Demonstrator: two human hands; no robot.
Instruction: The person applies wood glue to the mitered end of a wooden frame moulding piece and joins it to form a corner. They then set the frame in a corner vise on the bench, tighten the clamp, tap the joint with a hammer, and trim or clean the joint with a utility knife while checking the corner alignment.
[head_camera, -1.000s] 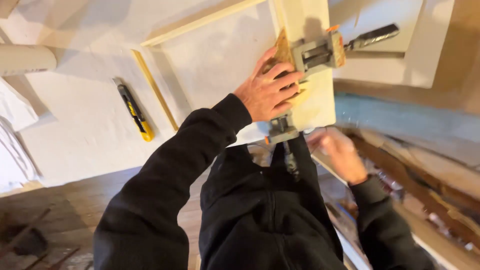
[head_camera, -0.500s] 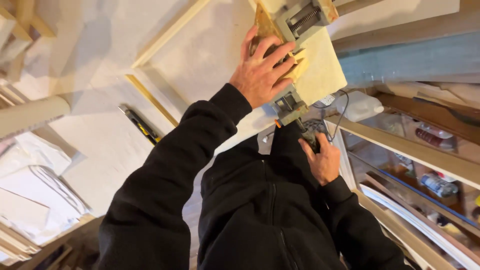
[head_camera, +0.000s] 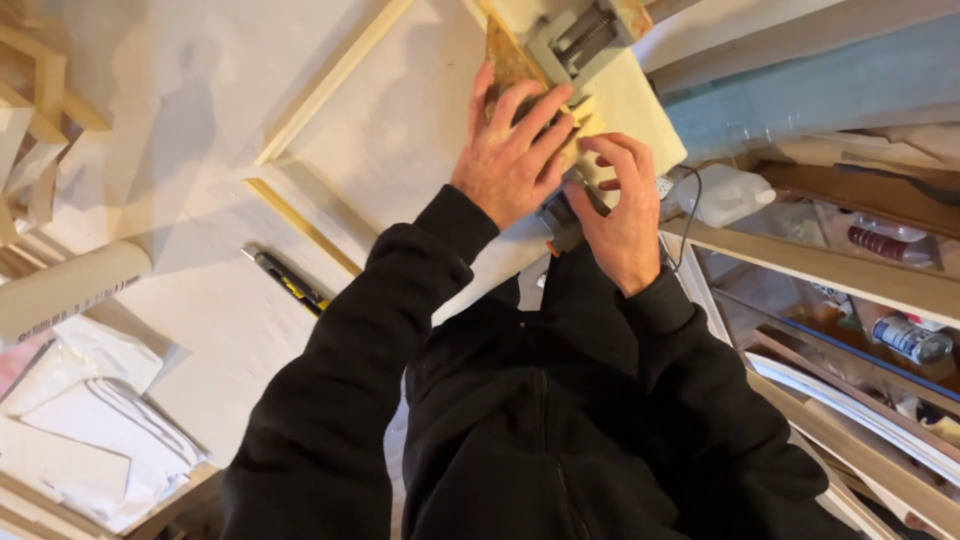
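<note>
A pale wooden frame lies on a white table top, its corner set in a grey metal corner clamp. My left hand lies over the wood at that corner, fingers spread and curled around the piece just below the clamp. My right hand is beside it, fingertips resting on the pale board and palm over the clamp's dark handle. Both sleeves are black. The joint itself is hidden under my hands.
A yellow-and-black utility knife lies on the table left of my left arm. A cardboard tube and folded white sheets are at the left edge. A white bottle and shelves with cans are on the right.
My right hand has come up from the clamp handle near my body to the frame corner beside my left hand. The view has shifted, with the clamp now at the top edge.
</note>
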